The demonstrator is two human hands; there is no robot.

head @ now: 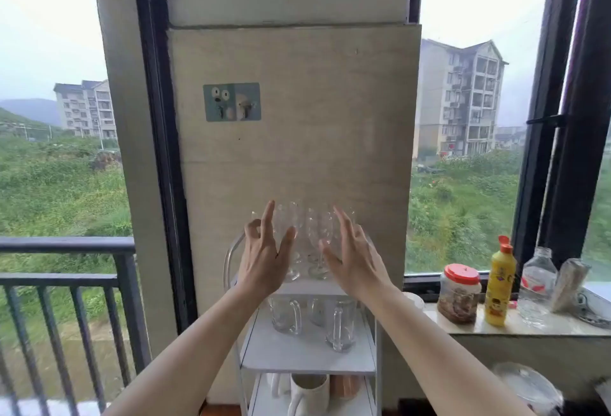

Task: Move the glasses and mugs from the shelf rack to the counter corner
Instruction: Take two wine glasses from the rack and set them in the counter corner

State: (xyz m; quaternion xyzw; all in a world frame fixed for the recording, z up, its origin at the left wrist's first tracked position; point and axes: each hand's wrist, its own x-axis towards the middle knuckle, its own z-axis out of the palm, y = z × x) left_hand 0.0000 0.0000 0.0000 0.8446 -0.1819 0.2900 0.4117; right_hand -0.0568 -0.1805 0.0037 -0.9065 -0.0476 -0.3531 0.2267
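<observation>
A white shelf rack [307,356] stands against the concrete pillar. Several clear stemmed glasses [312,237] stand on its top shelf. Clear glass mugs [286,315] with handles stand on the middle shelf. A white mug [309,392] sits on the bottom shelf. My left hand [264,250] and my right hand [353,257] are raised in front of the stemmed glasses, fingers spread, one on each side of the group. Neither hand holds anything. Whether the fingertips touch the glasses is unclear.
A stone counter ledge [529,326] runs to the right under the window. On it stand a red-lidded jar [459,293], a yellow bottle [499,286], a clear glass bottle [537,283] and a wrapped bundle [570,283]. A black balcony railing [66,280] is at left.
</observation>
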